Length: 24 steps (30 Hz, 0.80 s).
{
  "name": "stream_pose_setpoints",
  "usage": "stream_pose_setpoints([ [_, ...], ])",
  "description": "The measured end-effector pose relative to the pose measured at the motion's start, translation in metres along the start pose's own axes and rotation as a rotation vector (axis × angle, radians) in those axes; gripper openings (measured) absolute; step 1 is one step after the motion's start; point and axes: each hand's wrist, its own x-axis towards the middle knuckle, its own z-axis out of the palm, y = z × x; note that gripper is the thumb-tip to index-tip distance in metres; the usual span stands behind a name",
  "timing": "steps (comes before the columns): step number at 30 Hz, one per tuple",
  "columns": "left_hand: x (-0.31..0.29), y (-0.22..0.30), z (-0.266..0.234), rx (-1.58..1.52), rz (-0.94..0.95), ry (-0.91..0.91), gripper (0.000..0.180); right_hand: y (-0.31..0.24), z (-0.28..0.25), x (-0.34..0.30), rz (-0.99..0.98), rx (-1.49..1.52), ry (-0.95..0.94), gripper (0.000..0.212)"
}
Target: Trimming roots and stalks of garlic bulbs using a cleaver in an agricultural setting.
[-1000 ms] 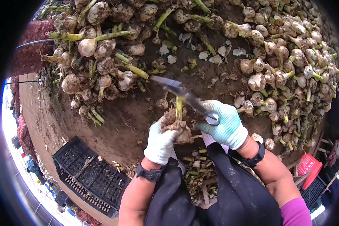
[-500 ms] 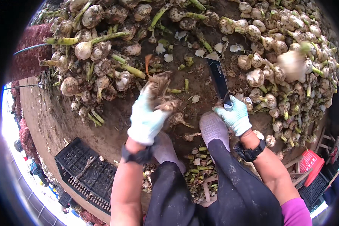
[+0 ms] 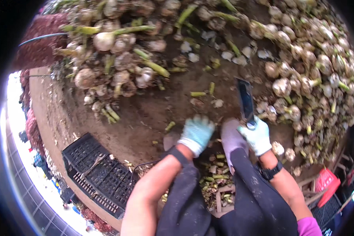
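My right hand (image 3: 257,136), in a pale green and white glove, is closed around a knife (image 3: 246,100). Its broad dark blade points away from me above the soil, and its handle is mostly hidden by my fingers. My left hand (image 3: 197,135), gloved the same way, is low between my feet with its back showing. Its fingers are blurred, and anything under them is hidden. Garlic bulbs with green stems lie in a heap (image 3: 122,76) at the far left. A larger garlic pile (image 3: 303,84) spreads along the right, beside the knife.
Cut stem pieces (image 3: 214,183) lie between my legs by a wooden frame (image 3: 220,204). A black plastic crate (image 3: 100,171) stands at the lower left. A red mesh sack (image 3: 41,41) is at the far left, a red container (image 3: 327,185) at the lower right. Garlic trimmings (image 3: 240,59) dot the soil.
My left hand has moved right and nearer to me; the dry, dirt-covered clump it held no longer shows. A blurred bulb above the right pile is gone. The whole view has shifted.
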Motion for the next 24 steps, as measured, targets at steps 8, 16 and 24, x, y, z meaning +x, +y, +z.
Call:
stream_pose_setpoints([
  [8,-0.019,0.012,-0.024,-0.607,0.090,-0.193,0.038,0.011,0.004,-0.007,0.203,0.198,-0.054,0.019],
  [16,-0.036,0.019,-0.010,-0.554,0.058,-0.452,0.042,0.003,0.015,-0.004,0.253,0.336,-0.077,0.018],
  [24,-0.182,-0.111,-0.140,-0.451,-0.612,0.567,0.031,0.031,0.014,0.006,0.212,0.105,-0.071,0.018],
])
